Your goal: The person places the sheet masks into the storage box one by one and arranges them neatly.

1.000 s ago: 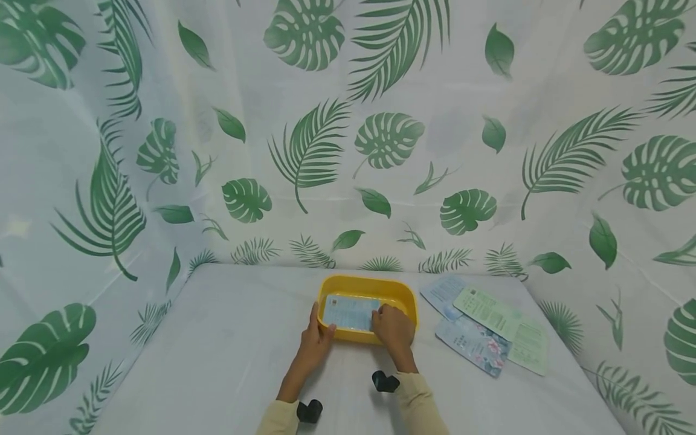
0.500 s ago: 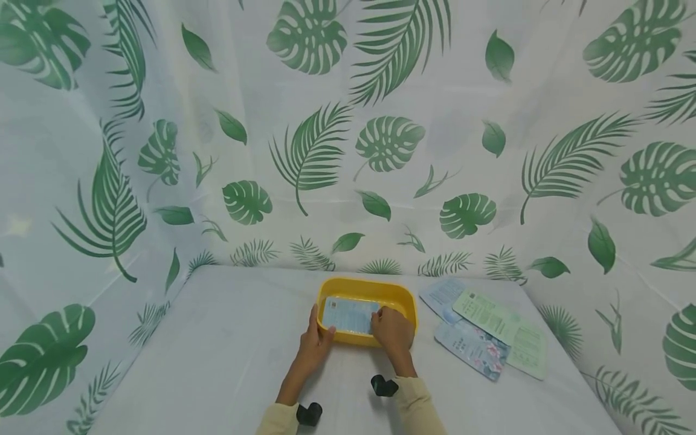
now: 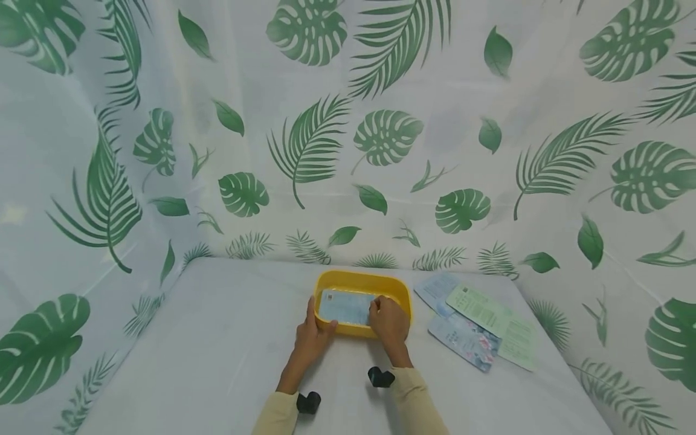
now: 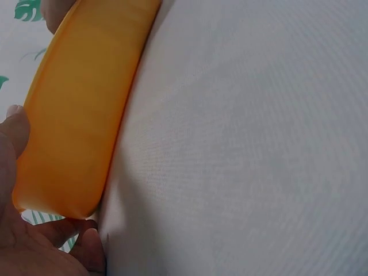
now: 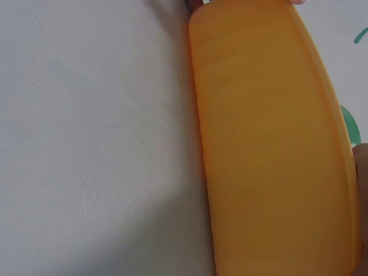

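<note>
A yellow plastic tray (image 3: pixel 353 330) stands on the table in the head view, with a flat light-blue packet (image 3: pixel 345 307) inside it. My left hand (image 3: pixel 313 339) grips the tray's front left corner, thumb over the rim; the left wrist view shows its fingers (image 4: pixel 87 248) against the tray's end. Over the tray's right part, my right hand (image 3: pixel 390 324) has curled fingers at the packet's right end and appears to pinch it. That contact is hidden by the hand itself. In the right wrist view, the tray's side wall (image 5: pixel 270 144) covers most of the work.
Right of the tray lie several overlapping flat packets: a blue one (image 3: pixel 437 289), a green one (image 3: pixel 478 309), a flowered blue one (image 3: pixel 466 341) and a pale green one (image 3: pixel 518 343). A leaf-printed curtain (image 3: pixel 337 145) stands behind the white table (image 3: pixel 228 338).
The head view has shifted slightly, so everything appears a little higher and further left. Both hands keep their places at the tray, with no clear movement of the packet.
</note>
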Tool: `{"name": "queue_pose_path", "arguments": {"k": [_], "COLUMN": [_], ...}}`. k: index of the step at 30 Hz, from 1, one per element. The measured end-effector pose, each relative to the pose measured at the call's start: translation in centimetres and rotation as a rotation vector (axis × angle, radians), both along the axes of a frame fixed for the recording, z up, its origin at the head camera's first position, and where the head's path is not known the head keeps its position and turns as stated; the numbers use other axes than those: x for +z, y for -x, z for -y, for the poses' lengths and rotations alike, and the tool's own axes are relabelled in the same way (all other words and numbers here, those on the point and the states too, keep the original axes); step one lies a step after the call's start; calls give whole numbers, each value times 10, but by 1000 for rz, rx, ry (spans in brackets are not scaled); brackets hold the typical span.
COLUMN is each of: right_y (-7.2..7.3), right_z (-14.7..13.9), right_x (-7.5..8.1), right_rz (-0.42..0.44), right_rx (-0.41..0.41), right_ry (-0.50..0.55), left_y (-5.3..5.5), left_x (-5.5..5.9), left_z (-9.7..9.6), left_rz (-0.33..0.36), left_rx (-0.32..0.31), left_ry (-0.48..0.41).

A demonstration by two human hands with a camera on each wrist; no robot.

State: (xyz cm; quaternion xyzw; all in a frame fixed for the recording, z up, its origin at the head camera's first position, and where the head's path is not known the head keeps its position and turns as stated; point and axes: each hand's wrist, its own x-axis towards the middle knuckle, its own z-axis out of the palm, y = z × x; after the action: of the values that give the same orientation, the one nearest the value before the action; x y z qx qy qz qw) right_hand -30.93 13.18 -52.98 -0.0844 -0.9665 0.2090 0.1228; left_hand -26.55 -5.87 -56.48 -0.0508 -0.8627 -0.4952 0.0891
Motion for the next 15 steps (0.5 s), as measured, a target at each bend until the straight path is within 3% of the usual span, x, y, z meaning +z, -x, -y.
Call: {"name": "queue_pose_path", "arguments": {"k": [4,7,11,15], "right_y": [-4,-5,-8,-12], "right_z": [1,0,-4,-11], "right_x": [-1,0,-2,-9], "right_rz": [9,-38,-188,-414], "right_rx": [0,21,84,150], "right_ry": [-14,-3,51,198], "left_y": [-3,-3,-1,-1], "left_x": [0,1,4,4], "left_z": [0,0,0,1], "left_rz": [29,50,72,90], "left_rx": [7,-1,-3,-6], "left_ry": [-6,-19,-23,-18]}}
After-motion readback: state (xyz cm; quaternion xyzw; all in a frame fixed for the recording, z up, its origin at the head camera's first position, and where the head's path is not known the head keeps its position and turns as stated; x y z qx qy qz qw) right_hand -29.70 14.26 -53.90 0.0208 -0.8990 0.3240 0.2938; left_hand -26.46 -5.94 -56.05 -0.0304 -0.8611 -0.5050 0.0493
